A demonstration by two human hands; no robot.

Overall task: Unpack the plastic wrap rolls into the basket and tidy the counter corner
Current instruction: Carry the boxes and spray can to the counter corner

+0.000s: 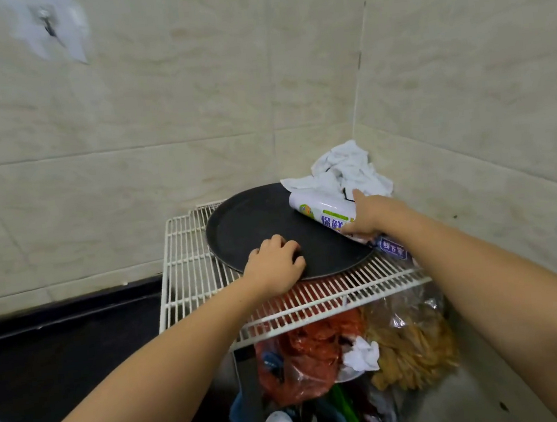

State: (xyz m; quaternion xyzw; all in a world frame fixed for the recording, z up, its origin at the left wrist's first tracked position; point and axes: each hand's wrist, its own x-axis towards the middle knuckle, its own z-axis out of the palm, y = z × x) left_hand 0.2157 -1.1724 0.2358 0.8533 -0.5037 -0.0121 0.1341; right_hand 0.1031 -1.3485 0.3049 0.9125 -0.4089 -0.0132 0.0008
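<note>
A white plastic wrap roll (318, 211) with green and purple print lies on the right edge of a round black tray (254, 223). My right hand (370, 215) is closed around the roll's near end. A second purple-and-white package (393, 247) shows just under that wrist. My left hand (276, 266) grips the tray's front rim, fingers curled over the edge. The tray rests on a white wire rack (185, 255) in the tiled corner.
A crumpled white cloth (344, 167) sits in the corner behind the roll. Under the rack are red and clear plastic bags with dried food (411, 344) and a blue container (244, 417) of clutter. A dark counter (61, 347) lies to the left. A hook (47, 23) hangs on the wall.
</note>
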